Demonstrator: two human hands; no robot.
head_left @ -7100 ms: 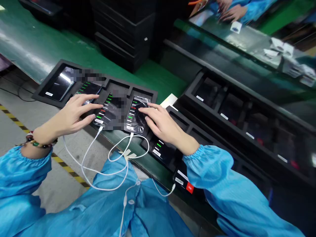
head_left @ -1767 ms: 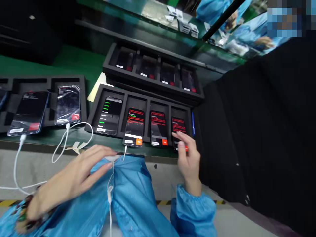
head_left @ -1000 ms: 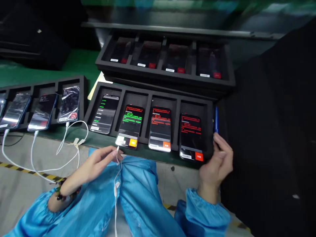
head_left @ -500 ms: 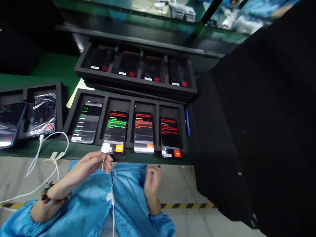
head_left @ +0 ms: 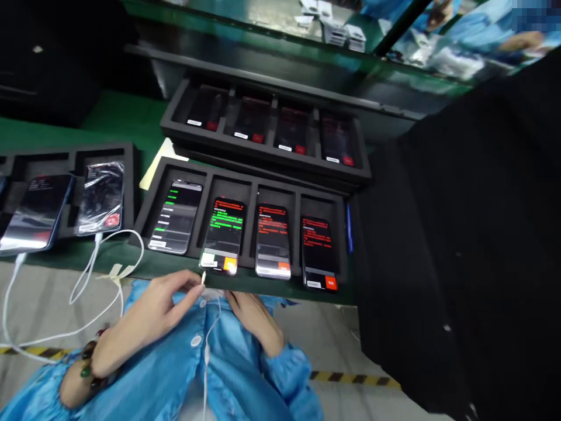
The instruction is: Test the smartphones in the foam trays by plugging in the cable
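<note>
Between the thumb and fingers of my left hand (head_left: 169, 304) is the pale plug (head_left: 203, 278) of a white earphone cord (head_left: 207, 354), which hangs down my blue smock. The plug is just below the lower edge of a phone (head_left: 222, 234) with red and green text; I cannot tell if they touch. My right hand (head_left: 252, 316) is closed at the table edge, its fingertips partly hidden, so what they hold is unclear. That phone lies in a black foam tray (head_left: 201, 166), with a list-screen phone (head_left: 176, 216) on its left and two red-text phones (head_left: 272, 240) (head_left: 319, 251) on its right.
Behind stands another foam tray (head_left: 263, 143) of dark-screened phones. On the left, a tray (head_left: 135, 175) has phones plugged into white charging cables (head_left: 94, 263). A blue pen (head_left: 349, 228) lies right, beside a black curtain (head_left: 412, 234). Yellow paper (head_left: 158, 161) sits between trays.
My right hand has moved left, towards my left hand, to the table edge. My left hand has turned, still gripping the cord's plug near the same phone. The camera view has shifted slightly.
</note>
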